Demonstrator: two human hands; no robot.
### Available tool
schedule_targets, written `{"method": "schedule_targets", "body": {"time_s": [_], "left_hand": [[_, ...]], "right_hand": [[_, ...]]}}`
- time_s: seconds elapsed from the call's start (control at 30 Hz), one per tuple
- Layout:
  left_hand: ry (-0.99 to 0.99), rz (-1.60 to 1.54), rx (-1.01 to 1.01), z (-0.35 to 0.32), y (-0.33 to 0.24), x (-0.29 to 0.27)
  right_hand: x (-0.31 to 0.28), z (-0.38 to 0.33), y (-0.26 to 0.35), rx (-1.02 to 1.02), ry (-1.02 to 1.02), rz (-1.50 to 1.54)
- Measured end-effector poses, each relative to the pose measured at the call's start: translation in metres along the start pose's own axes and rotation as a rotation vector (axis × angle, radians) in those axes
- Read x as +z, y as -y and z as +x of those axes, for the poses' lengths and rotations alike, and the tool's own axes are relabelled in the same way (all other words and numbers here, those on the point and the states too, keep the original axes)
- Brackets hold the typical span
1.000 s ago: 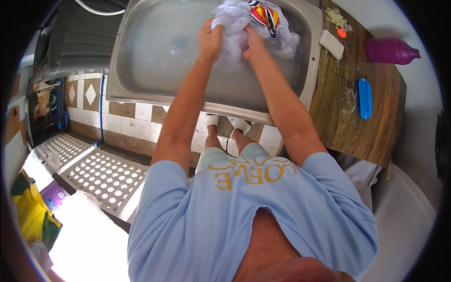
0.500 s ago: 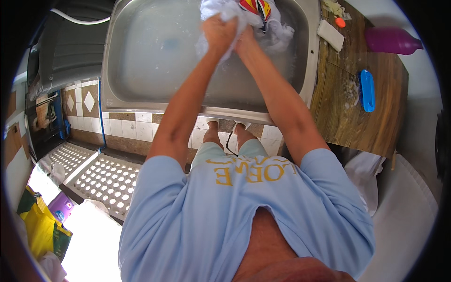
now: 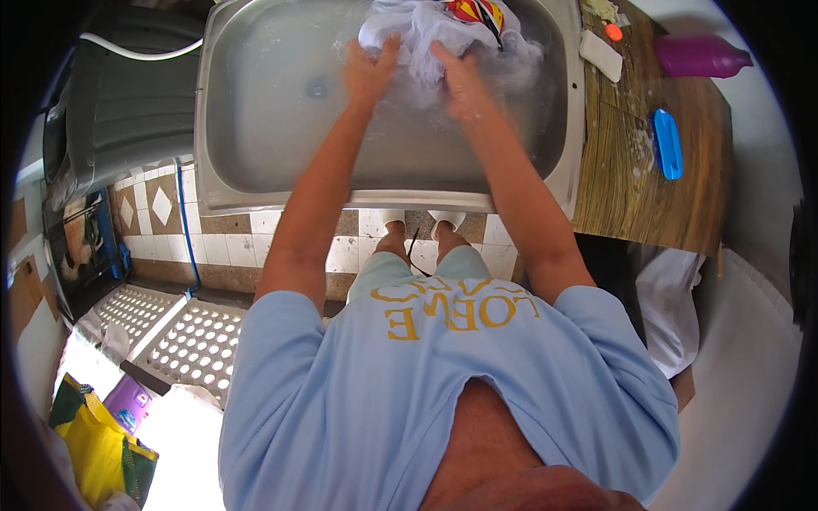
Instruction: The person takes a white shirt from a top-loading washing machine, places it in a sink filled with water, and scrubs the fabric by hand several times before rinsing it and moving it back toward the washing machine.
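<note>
A wet white garment with a red, yellow and black printed patch lies bunched at the far side of the metal sink basin, partly in cloudy water. My left hand is at the near left edge of the cloth, thumb and fingers spread apart. Just right of it, my right hand reaches toward the hanging folds with its fingers stretched out and slightly blurred. Neither hand is closed round the fabric. Some cloth floats at the right, under the water's surface.
On the wooden counter at the right are a white soap bar, a blue brush-like piece, an orange cap and a purple bottle. A dark grey ribbed lid and a white hose adjoin the basin's left side.
My hands were closed together on the bunched white garment; now they have parted and let it loosen. The cloth has spread out over the water.
</note>
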State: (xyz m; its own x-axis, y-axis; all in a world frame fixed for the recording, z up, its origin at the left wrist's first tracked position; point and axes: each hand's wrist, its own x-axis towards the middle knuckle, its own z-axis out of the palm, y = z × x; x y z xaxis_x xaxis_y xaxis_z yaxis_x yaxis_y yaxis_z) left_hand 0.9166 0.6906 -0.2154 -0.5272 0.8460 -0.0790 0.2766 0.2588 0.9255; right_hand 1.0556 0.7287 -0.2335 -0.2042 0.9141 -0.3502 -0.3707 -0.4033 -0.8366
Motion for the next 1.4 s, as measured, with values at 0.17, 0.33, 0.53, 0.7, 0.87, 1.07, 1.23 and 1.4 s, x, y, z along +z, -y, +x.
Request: {"method": "schedule_targets", "body": {"time_s": [0.17,0.33,0.53,0.7,0.87,1.07,1.23,1.4], "left_hand": [[-0.075,-0.666,0.086,0.0,-0.009,0.03],[-0.136,-0.245,0.262,-0.03,-0.046,0.029],[-0.12,-0.03,0.245,0.011,-0.022,0.005],[0.026,-0.191,0.443,-0.03,-0.038,0.019],[0.483,0.809,0.192,0.045,-0.037,-0.059],[0.404,0.622,0.943,0.032,-0.078,-0.027],[0.552,1.08,0.738,0.003,-0.07,0.004],[1.0,1.229,0.288,0.009,-0.085,-0.016]], "right_hand": [[0.035,0.002,-0.016,0.448,-0.006,0.342],[0.044,-0.023,-0.005,0.298,0.027,0.359],[0.066,-0.023,-0.007,0.242,0.088,0.266],[0.021,0.009,-0.049,0.295,0.036,0.401],[0.04,-0.052,0.007,0.063,0.16,-0.823],[0.016,-0.085,0.078,0.006,0.358,-1.387],[-0.052,-0.046,0.069,-0.615,-0.199,-1.074],[-0.076,-0.027,0.076,-0.095,0.027,-1.171]]}}
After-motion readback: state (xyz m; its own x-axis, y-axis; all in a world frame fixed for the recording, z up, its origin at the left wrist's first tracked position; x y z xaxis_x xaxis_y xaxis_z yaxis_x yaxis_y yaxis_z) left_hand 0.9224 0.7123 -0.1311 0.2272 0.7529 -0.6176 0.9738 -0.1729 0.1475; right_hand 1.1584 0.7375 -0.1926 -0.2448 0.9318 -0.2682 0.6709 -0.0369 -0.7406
